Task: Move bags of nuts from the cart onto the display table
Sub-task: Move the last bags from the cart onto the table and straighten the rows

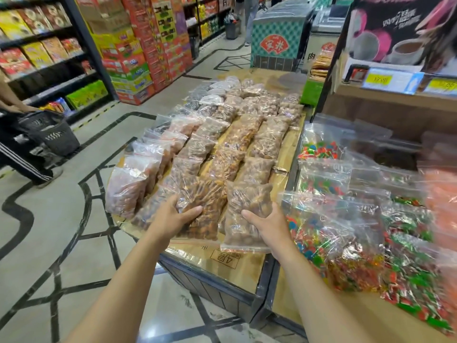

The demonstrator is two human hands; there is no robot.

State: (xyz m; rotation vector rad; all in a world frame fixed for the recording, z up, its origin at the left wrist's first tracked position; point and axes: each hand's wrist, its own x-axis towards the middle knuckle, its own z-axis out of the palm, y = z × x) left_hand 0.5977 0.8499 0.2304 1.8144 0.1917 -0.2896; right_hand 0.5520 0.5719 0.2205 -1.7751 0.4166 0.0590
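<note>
The dark bag of nuts [206,214] sits under the left hand [173,216], thumb on top and fingers tucked round its left edge. The right hand [269,225] grips the pale bag of nuts [247,206] just beside it in the same way, from the right edge. Both bags lie at the near end of the counter [222,264], closing two of the rows of filled bags [249,144] that run to the far end. They look soft and slumping, fairly weighty, with slick clear film, so a hold at the flanks or beneath seems safer than at the zip strip. Whether they rest fully on the counter or are partly lifted, I cannot tell. The cart is out of view, and the candy bags [346,243] at right blur toward the edge.
</note>
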